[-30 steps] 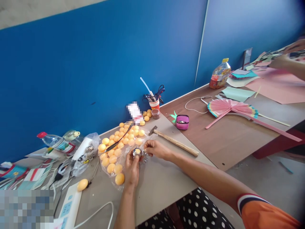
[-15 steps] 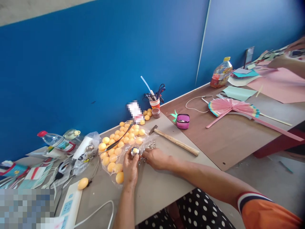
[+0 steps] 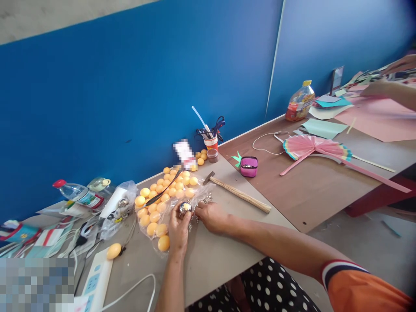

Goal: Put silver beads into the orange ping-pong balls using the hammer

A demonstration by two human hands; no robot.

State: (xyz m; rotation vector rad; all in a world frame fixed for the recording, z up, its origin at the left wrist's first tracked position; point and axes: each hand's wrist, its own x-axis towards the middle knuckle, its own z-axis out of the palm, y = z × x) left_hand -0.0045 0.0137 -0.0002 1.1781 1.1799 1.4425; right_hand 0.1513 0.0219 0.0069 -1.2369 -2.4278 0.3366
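My left hand (image 3: 178, 234) is closed around a ball (image 3: 185, 208) covered in shiny silver, with a yellow patch showing on top. Just to its right, my right hand (image 3: 212, 216) has its fingers pinched together; whatever is between the fingertips is hidden. Small silvery pieces (image 3: 205, 199) lie in clear plastic beyond the right fingers. A clear bag of yellow-orange balls (image 3: 162, 208) spreads out behind and to the left of my left hand. Past my right hand lies a hammer (image 3: 238, 193) with a wooden handle.
A purple box (image 3: 249, 167) and a pink paper fan (image 3: 313, 147) lie to the right. Against the blue wall stand a cup of tools (image 3: 210, 141) and a juice bottle (image 3: 300, 102). At left are a power strip (image 3: 97, 277) and cables. Another person's arm (image 3: 390, 89) reaches over pink paper.
My right hand has shifted very slightly to the right, away from the silver ball. My left hand keeps its hold, and the whole view has moved a little.
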